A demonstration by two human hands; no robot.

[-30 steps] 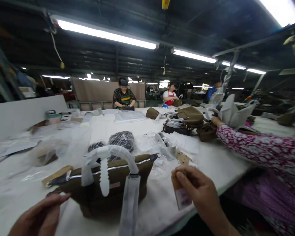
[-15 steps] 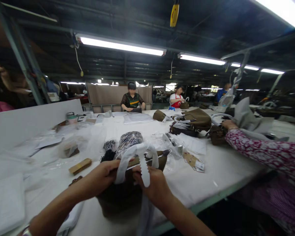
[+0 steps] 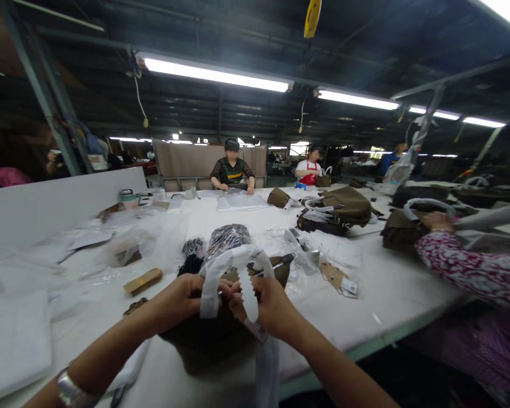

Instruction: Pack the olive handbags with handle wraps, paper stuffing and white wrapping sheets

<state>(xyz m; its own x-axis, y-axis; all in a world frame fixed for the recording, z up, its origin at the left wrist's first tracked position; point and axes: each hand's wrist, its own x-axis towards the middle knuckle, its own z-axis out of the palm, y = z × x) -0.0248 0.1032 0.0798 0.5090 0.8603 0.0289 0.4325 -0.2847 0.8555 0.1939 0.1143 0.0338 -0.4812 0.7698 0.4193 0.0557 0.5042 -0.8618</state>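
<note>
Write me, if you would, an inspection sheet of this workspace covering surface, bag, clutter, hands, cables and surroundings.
Surface: white table, with many things spread over it.
Bag: olive bag in front of the person; handle wrapped in white, notched white strip hanging at it.
Clutter: dark plastic-wrapped bundle, tan stack, loose tags, clear plastic.
Hands: left hand and right hand close together at the bag's top; exact grip partly hidden.
Cables: thin cords hanging near the strip lights.
Surroundings: co-worker's hand at another bag on the right; two people across the table.
</note>
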